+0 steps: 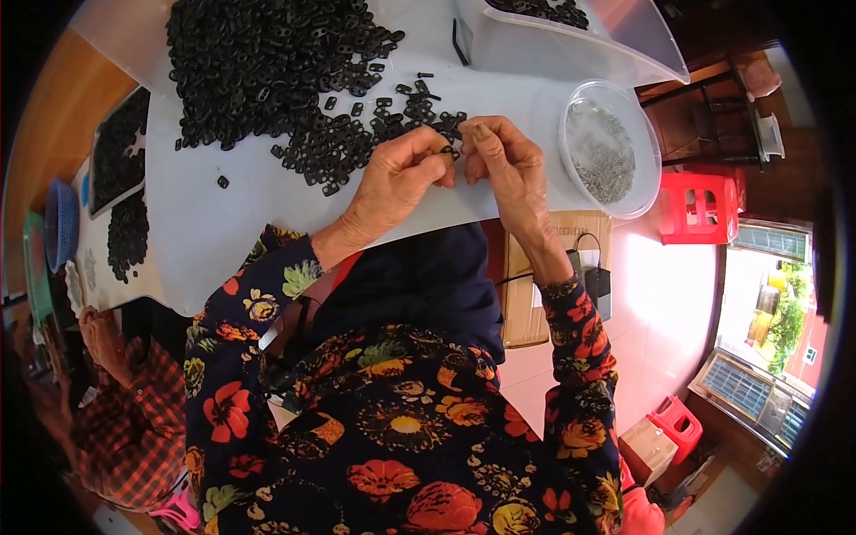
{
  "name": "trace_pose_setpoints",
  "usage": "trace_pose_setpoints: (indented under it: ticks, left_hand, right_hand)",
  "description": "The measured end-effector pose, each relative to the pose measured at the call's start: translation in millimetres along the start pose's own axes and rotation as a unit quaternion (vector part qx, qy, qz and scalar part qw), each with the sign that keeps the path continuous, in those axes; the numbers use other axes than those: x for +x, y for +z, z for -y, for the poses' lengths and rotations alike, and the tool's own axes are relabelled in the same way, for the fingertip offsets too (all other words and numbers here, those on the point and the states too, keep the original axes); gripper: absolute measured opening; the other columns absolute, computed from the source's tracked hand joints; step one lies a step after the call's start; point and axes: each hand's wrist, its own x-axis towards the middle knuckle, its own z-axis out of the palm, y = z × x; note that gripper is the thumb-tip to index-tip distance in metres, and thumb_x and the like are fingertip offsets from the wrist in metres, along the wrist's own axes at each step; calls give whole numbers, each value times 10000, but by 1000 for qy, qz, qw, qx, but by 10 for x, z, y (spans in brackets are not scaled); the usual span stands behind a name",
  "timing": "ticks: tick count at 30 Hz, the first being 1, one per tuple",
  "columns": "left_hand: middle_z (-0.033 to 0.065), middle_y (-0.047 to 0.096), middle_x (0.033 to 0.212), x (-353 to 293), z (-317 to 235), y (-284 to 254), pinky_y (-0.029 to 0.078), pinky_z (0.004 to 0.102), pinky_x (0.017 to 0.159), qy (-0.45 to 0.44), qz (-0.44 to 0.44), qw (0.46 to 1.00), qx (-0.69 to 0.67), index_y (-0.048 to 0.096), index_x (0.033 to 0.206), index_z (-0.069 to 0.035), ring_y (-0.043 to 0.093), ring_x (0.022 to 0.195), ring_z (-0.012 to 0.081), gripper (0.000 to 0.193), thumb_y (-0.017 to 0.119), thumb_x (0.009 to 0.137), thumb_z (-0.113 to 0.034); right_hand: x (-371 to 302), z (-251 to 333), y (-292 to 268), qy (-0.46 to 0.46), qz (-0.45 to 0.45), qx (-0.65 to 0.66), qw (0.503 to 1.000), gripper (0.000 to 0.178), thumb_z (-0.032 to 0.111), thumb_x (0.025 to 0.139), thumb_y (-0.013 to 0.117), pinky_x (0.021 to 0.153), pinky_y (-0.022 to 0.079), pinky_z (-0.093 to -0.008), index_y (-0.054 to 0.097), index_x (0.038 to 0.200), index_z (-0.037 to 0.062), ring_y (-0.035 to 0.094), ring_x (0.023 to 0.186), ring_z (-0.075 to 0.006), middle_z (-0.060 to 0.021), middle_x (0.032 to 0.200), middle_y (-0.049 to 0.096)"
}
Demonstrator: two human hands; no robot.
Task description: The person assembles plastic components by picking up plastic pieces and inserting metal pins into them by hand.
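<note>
My left hand (392,183) is closed in a pinch on a small black oval piece with holes (451,152) over the table's near edge. Close beside it, my right hand (515,174) has thumb and forefinger pressed together; what they hold, if anything, is too small to make out. Just beyond my hands, loose black pieces (325,147) of the same kind lie scattered. They spread from a large heap (250,67) at the far left. To the right of my right hand, a round clear tub (655,160) contains many thin silvery metal bits (606,174).
A clear plastic bin (535,58) with more black pieces stands at the back right of the white table (201,241). An L-shaped black tool (460,43) lies beside it. At lower left sits another person in a checked sleeve (134,437). A cardboard box (526,325) is below.
</note>
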Motion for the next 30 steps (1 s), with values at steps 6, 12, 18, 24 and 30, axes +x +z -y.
trace_pose_setpoints:
  ticks: [6,12,18,24,30]
  left_hand:
    - [27,601,730,-8,7,-11,472,237,680,5,0,1000,5,563,826,7,560,709,84,80,507,854,-43]
    - [27,592,756,-4,17,-35,471,227,716,17,13,1000,13,583,902,20,570,732,90,108,488,857,-7]
    - [21,595,695,15,-14,-67,444,215,638,20,6,1000,21,589,850,6,550,679,75,135,533,902,-105]
    - [44,576,763,232,-471,-648,447,256,674,158,-31,932,325,611,925,-23,553,710,126,126,516,912,-104]
    - [73,488,815,367,-363,-713,423,328,795,211,67,783,581,627,946,-26,476,872,234,132,606,819,-55]
  right_hand:
    - [-27,-94,26,-44,3,-35,998,122,105,900,627,581,438,-197,643,894,-15,516,650,-44,4,740,609]
    - [-73,-112,154,-36,-42,-12,998,108,83,877,659,599,451,-209,627,852,-17,532,650,-62,-4,740,616]
    - [-74,-131,129,-67,11,31,997,109,64,889,635,666,478,-227,595,935,-26,569,685,-91,-37,805,625]
    - [-73,-197,51,-80,-15,78,994,60,27,892,607,714,484,-233,574,919,-16,584,727,-103,-70,853,631]
    - [-68,-214,20,-82,-1,57,995,42,-14,873,590,683,484,-228,557,899,-14,570,696,-89,-62,838,623]
